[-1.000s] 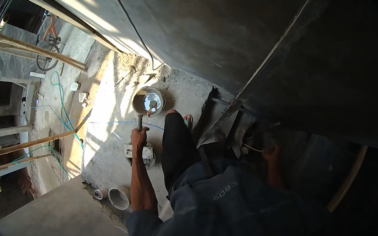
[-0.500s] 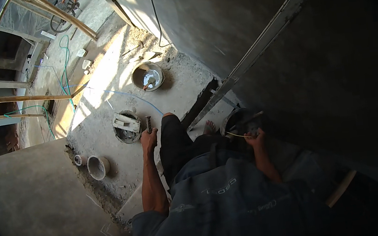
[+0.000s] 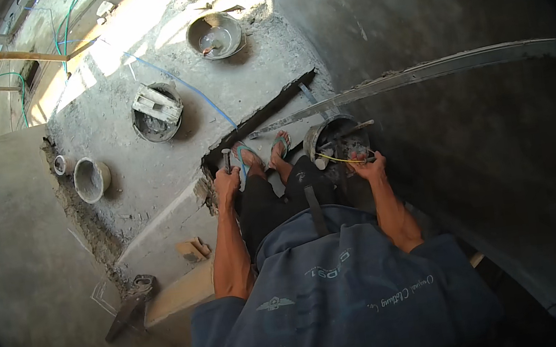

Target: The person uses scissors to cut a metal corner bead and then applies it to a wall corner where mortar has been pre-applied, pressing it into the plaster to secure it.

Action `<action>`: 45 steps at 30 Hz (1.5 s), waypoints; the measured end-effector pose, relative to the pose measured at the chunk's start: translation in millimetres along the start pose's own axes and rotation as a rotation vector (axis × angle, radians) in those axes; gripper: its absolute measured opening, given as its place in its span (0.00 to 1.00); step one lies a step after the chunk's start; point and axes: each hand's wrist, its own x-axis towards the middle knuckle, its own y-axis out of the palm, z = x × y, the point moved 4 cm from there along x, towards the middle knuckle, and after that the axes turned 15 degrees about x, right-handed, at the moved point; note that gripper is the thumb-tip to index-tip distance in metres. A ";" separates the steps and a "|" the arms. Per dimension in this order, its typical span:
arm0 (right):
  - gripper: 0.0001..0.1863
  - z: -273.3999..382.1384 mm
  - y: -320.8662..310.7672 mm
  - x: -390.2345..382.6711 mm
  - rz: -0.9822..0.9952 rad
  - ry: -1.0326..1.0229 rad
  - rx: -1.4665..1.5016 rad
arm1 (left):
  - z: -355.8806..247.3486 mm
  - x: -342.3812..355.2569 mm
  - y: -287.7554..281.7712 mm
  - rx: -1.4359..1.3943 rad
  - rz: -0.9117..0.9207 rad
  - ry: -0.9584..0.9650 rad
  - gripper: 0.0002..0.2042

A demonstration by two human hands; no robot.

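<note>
My left hand (image 3: 226, 183) is closed on a short, dark metal bar (image 3: 227, 159) held upright beside my left leg. At my right, my right hand (image 3: 371, 167) grips a thin yellow handle (image 3: 342, 159) at a bucket (image 3: 313, 138) holding tools and cement-crusted pieces, partly hidden by the hand. My sandalled feet (image 3: 248, 157) are beside a dark trench-like slot (image 3: 263, 113) in the concrete. A long metal straightedge (image 3: 419, 76) slants from the right wall down to the slot, passing just above that bucket.
On the grey floor are a bucket of watery liquid (image 3: 226, 34), a mortar bucket (image 3: 147, 127) topped by a crusted block, small pails (image 3: 93, 179), a blue hose (image 3: 192, 94) and a handsaw (image 3: 128, 306). Bamboo poles (image 3: 20, 56) stand upper left; a plastered wall (image 3: 445, 7) rises at right.
My view has tipped further down, showing both feet and the slot. My right hand, with the yellow handle, has moved out of deep shadow; my left hand still holds the bar.
</note>
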 end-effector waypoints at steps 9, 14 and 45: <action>0.31 -27.0 30.4 15.2 0.027 0.007 -0.214 | 42.7 30.8 17.1 -0.127 -0.103 0.021 0.12; 0.30 -50.6 21.8 85.1 0.023 0.075 -0.336 | 42.7 32.2 6.2 -0.086 -0.184 -0.004 0.17; 0.16 -155.7 21.6 306.0 0.205 0.381 -0.593 | 39.5 -78.4 160.1 0.023 -0.605 -0.179 0.10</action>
